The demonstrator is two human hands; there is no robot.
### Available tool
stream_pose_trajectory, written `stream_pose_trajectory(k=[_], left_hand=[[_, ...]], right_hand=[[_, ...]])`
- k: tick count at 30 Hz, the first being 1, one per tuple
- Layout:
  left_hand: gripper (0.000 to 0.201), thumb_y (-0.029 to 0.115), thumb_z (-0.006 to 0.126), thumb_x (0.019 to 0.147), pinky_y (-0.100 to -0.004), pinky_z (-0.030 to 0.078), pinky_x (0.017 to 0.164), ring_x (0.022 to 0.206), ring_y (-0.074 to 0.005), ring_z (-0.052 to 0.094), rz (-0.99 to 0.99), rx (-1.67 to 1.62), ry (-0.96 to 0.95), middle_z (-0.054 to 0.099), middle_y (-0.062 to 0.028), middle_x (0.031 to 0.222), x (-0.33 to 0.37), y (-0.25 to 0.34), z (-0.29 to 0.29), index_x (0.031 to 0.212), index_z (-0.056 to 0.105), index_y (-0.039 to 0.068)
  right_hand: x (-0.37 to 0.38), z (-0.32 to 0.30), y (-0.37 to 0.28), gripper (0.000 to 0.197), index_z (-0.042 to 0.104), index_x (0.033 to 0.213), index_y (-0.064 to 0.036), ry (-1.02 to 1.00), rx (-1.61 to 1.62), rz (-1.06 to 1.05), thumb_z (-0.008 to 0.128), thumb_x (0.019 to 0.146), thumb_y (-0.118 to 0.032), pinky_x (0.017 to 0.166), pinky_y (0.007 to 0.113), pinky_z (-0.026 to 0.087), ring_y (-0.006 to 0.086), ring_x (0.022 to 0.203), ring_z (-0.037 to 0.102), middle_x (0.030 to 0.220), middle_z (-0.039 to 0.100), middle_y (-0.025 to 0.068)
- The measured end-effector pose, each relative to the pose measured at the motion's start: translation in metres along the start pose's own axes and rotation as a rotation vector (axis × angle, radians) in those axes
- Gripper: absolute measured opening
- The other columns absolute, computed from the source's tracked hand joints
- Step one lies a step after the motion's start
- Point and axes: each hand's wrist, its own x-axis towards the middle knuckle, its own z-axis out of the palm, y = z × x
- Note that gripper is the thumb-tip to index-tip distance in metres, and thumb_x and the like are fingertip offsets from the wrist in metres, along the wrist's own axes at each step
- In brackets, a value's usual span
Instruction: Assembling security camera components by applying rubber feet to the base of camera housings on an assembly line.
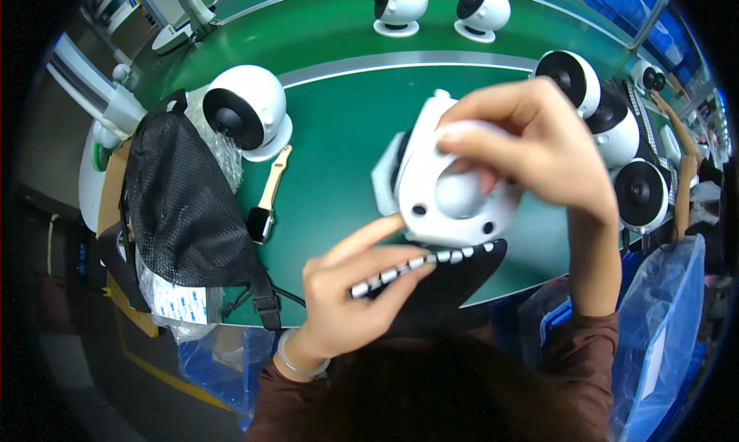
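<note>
Gripping one black sheet (481, 269) edged with a row of white pieces, the left hand (346, 292) has its fingers pinched along that edge; at least seven pieces are visible, the exact total being partly covered by the fingers. Its index fingertip reaches the rim of one white device (416, 182), which is located at the middle of the green desk (331, 165), underside showing. Two dark round spots are counted on this underside.

The right hand (539, 146) is over the same device, fingers bent and in contact with it. Blur prevents determining whether they grasp it or merely press.

Other round white devices with black fronts are recorded as follows: one left-hand unit (265, 96) upright on its disc foot; two rear units (412, 3) standing side by side; three right-hand units (641, 194) grouped near the desk edge.

Also noted: one watch (262, 219) with a beige strap, lying near the left-hand unit, and one black mesh bag (185, 203) at the left edge of the desk.
</note>
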Motion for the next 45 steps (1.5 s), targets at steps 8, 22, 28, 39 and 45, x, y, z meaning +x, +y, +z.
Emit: stream_pose_trajectory(k=[8,22,28,39,45], left_hand=[[0.019,-0.004,0.068,0.059,-0.0237,0.046,0.065,0.078,-0.0200,0.061,-0.135,-0.144,0.011,0.056,-0.0226,0.101,-0.021,-0.024,-0.014,0.077,0.065,-0.001],[0.021,-0.004,0.070,0.060,-0.0212,0.049,0.055,0.062,-0.0130,0.060,-0.267,-0.318,-0.182,0.058,-0.0199,0.095,-0.033,-0.029,-0.019,0.080,0.065,-0.001],[0.023,-0.001,0.070,0.062,-0.0221,0.050,0.063,0.073,-0.0146,0.060,-0.257,-0.252,-0.421,0.055,-0.0149,0.102,-0.026,-0.029,-0.031,0.083,0.065,0.003],[0.009,-0.003,0.061,0.067,-0.0260,0.048,0.058,0.067,-0.0219,0.060,-0.121,-0.298,-0.154,0.061,-0.0177,0.086,-0.021,-0.015,-0.016,0.076,0.061,-0.003],[0.020,-0.003,0.067,0.058,-0.0256,0.048,0.068,0.075,-0.0199,0.061,-0.242,-0.117,-0.276,0.062,-0.0135,0.087,-0.024,-0.016,-0.022,0.077,0.064,0.001]], right_hand=[[0.105,-0.092,-0.004,0.028,0.061,0.093,0.0030,-0.094,-0.385,-0.082,0.063,0.072,-0.014,0.037,0.011,0.039,0.0046,0.040,0.049,0.061,0.058,0.0071],[0.281,-0.008,0.138,0.016,0.055,0.087,-0.0114,0.236,-1.055,-0.625,0.048,0.072,-0.012,0.054,0.040,0.046,0.0285,0.063,0.059,0.067,0.060,0.0113],[0.261,-0.024,0.178,0.015,0.061,0.076,-0.0094,0.006,-1.278,-0.498,0.047,0.071,-0.011,0.067,0.037,0.046,0.0249,0.072,0.060,0.071,0.061,0.0095],[0.219,-0.064,0.219,0.059,0.038,0.116,0.0010,0.430,-1.000,0.255,0.037,0.083,-0.048,0.090,0.052,0.029,0.0290,0.116,0.035,0.124,0.036,0.0185],[0.210,-0.099,0.211,0.046,0.049,0.104,-0.0064,0.717,-1.198,-0.019,0.057,0.074,-0.039,0.080,0.048,0.034,0.0253,0.097,0.047,0.099,0.052,0.0112]])
